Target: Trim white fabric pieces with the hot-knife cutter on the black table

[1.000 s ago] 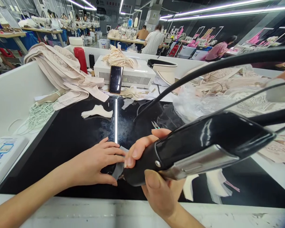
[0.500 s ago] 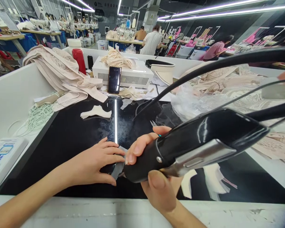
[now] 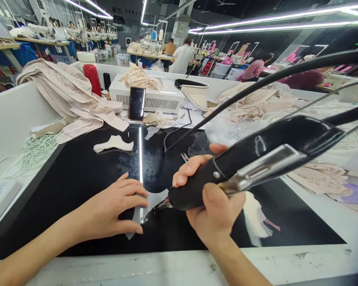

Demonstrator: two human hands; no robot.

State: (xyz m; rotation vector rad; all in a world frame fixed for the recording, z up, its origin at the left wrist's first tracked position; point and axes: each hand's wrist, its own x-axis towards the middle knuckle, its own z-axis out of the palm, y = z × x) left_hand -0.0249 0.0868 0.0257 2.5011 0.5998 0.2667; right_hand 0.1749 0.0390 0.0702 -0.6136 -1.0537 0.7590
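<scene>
My right hand (image 3: 211, 202) is wrapped around a black hot-glue gun (image 3: 193, 190), the thumb beside its metal lever (image 3: 262, 167). A small metal nozzle (image 3: 165, 203) points down and left, close above a translucent film piece (image 3: 158, 197); whether it touches is unclear. My left hand (image 3: 122, 206) lies with fingers apart over the film's left part, which it partly covers. The film rests on a black mat (image 3: 77, 174). Just beyond the gun, the tips of small metal snips (image 3: 184, 157) show, the remainder hidden by my right hand.
White pad pieces (image 3: 115, 143) (image 3: 253, 214) lie on the mat. Behind stand a phone (image 3: 137, 103), a vented white box (image 3: 173, 105) and a red thread cone (image 3: 92, 79). Beige fabric (image 3: 77, 107) heaps at left, lace pieces (image 3: 319, 174) at right. Black hoses (image 3: 256, 81) arch overhead.
The glue gun has shifted right, apart from my left fingers, baring its nozzle and more of the film. My left hand stays spread on the film. The whole view has shifted slightly.
</scene>
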